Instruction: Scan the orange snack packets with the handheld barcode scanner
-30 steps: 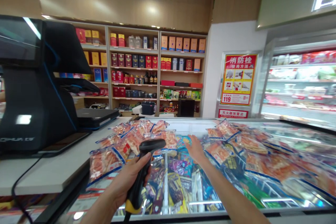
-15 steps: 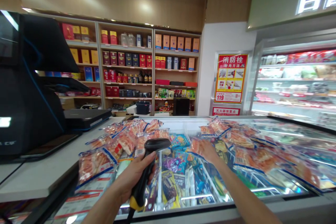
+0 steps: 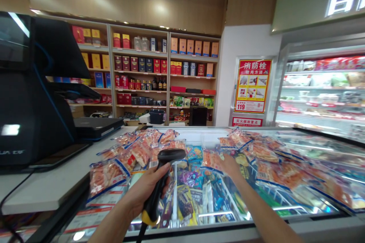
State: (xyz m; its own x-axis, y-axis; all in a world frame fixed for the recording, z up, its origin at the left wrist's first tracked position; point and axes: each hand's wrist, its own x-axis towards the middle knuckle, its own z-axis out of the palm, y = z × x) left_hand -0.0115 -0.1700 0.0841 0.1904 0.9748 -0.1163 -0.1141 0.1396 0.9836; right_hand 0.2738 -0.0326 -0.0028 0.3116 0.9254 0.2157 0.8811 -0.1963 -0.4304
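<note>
My left hand (image 3: 148, 186) is wrapped round the black and yellow handle of a barcode scanner (image 3: 155, 193), its head pointing right over the freezer glass. My right hand (image 3: 230, 166) grips the right side of a clear snack packet (image 3: 211, 159) with pinkish-orange pieces and a blue edge. That packet is in front of the scanner's head, above the glass. Similar packets (image 3: 138, 152) are heaped to the left of the scanner. More of them (image 3: 273, 172) lie spread to the right of my right hand.
Beneath the freezer's glass lid are bagged frozen goods (image 3: 189, 201) in wire baskets. A black checkout terminal (image 3: 37, 114) stands on the white counter (image 3: 65, 182) at left. Shelves (image 3: 139, 72) of boxes line the back wall, and a lit fridge (image 3: 322, 87) is at right.
The packet in my right hand has shifted slightly left, closer to the scanner, and looks sharper. The scanner stays nearly still in my left hand. The whole view has moved a little.
</note>
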